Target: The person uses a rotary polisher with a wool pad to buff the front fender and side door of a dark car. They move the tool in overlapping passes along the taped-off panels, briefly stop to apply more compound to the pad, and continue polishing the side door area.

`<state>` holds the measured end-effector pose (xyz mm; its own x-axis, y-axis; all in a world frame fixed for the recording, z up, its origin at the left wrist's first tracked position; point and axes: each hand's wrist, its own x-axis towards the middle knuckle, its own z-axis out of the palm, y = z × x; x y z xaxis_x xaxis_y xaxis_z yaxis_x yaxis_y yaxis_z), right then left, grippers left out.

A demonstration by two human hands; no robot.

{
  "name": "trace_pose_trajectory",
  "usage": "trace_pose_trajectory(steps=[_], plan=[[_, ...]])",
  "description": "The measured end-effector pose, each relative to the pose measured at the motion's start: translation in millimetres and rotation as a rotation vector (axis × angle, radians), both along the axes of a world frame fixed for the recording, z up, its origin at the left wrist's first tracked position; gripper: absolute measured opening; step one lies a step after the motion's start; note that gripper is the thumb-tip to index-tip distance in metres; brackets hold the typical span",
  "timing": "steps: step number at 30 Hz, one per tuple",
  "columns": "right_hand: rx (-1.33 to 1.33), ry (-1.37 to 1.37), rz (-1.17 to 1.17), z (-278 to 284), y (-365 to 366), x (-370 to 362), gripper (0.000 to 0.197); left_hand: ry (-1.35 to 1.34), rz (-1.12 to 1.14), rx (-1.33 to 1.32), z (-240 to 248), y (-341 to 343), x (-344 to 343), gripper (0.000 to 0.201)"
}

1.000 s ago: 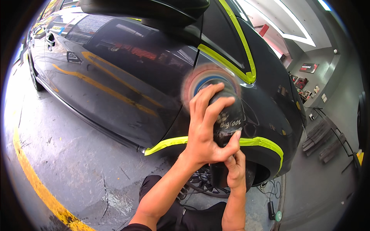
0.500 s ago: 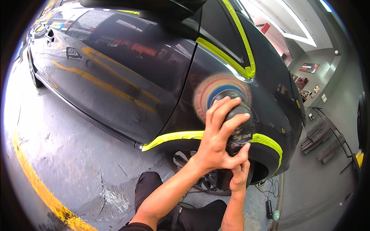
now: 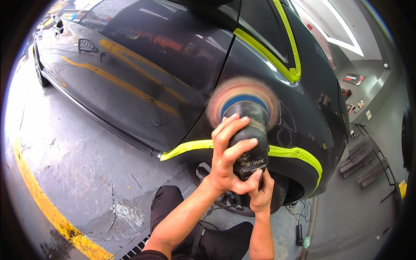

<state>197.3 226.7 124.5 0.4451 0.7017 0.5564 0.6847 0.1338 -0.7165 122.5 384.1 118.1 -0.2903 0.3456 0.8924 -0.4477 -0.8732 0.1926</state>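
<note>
One black cylindrical plastic polisher [image 3: 259,141] is extending lengthwise up from the gripping right hand [image 3: 261,195], past the nearer-to-pad left hand [image 3: 229,161] clasping its body, to its blurred pinkish round pad [image 3: 242,86].

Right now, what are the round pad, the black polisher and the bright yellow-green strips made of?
Round pad: maybe wool or foam, with a soft-looking finish; its blurred edge leaves that open.
Black polisher: probably hard plastic, smooth with a dull shine and pale scuff-like marks.
Yellow-green strips: tape, thin and flat along the car's edges; paper or plastic, I can't tell.
</note>
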Motion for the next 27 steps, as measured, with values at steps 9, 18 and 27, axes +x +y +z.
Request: trace_pose_trajectory(steps=[9, 18, 27], plan=[[-0.132, -0.225, -0.034, -2.7, -5.0, 15.9, 0.08, -0.227, 0.005, -0.119, -39.6, -6.3, 23.2, 0.069], [-0.109, -0.25, -0.061, 4.9, -11.2, 27.8, 0.082, -0.229, 0.05, -0.108, -28.5, -8.8, 32.4, 0.067], [0.097, -0.018, -0.143, -4.4, -45.8, 48.6, 0.086, -0.023, -0.056, 0.081, 16.1, -41.7, 48.7, 0.069]])
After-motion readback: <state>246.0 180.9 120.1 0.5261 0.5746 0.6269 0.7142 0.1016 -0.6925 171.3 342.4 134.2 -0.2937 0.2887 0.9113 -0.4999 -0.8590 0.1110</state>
